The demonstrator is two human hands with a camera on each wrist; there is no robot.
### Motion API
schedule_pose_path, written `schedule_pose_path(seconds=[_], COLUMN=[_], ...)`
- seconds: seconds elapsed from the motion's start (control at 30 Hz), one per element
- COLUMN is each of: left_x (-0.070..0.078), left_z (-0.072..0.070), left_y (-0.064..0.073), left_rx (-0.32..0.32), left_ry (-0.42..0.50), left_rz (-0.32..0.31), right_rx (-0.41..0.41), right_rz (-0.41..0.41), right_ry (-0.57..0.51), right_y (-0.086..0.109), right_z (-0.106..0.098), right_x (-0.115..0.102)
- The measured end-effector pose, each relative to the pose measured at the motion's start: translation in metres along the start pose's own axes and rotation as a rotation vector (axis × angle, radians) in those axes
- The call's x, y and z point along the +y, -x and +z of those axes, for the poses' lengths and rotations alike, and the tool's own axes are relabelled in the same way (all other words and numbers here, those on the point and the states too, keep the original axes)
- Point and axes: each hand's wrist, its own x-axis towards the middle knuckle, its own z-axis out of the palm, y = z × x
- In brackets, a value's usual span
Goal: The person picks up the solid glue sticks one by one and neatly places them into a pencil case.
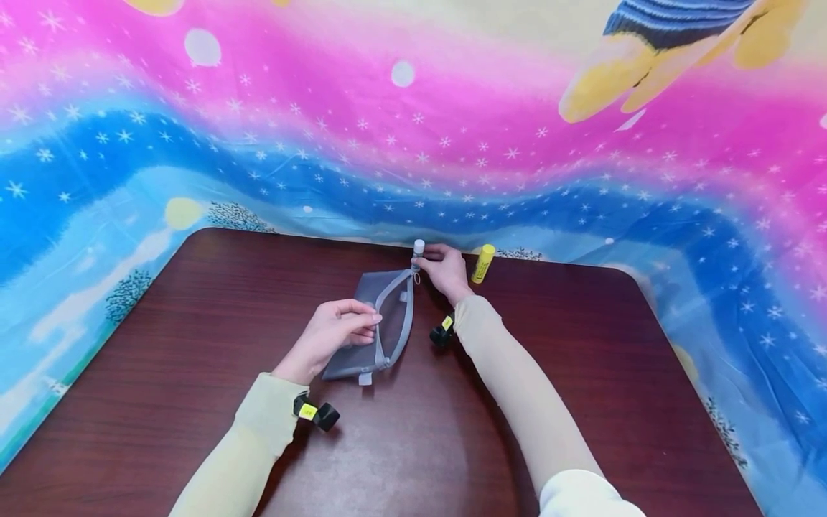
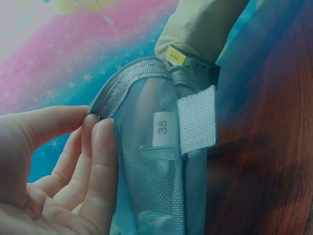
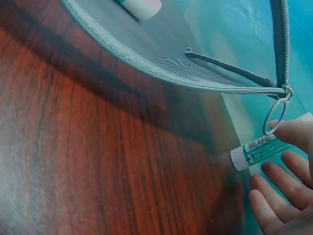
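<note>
A grey mesh zipper pouch (image 1: 362,287) stands unzipped on the table, its mouth facing right. My left hand (image 1: 342,327) pinches the near-left edge of that mouth between thumb and fingertips. At the far end of the zipper, my right hand (image 1: 446,269) holds a white-capped glue stick (image 1: 418,248) with a green label, its thumb against the tube. The zipper's ring pull (image 3: 275,116) hangs at the thumb tip. Inside the pouch lies another white-and-green stick (image 3: 143,7). A white fabric tab (image 2: 197,120) juts from the near end.
A yellow glue stick (image 1: 482,263) stands upright just right of my right hand. The dark wood table (image 1: 400,459) ends at a colourful printed cloth (image 1: 362,129) along its back and sides. Each wrist wears a black camera (image 1: 316,413).
</note>
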Motion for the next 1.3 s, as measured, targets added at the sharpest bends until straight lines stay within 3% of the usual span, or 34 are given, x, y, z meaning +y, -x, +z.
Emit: schedule_pose_path(seconds=[0.6, 1.3], left_x=[0.0, -0.002], left_z=[0.005, 0.003], left_y=[0.0, -0.001], left_rx=[0.0, 0.0], left_ry=[0.01, 0.007], left_rz=[0.005, -0.002], right_rx=[0.061, 0.047], right_rz=[-0.057, -0.13], right_ry=[0.003, -0.049], right_y=[0.003, 0.019], right_z=[0.005, -0.013], right_x=[0.005, -0.004])
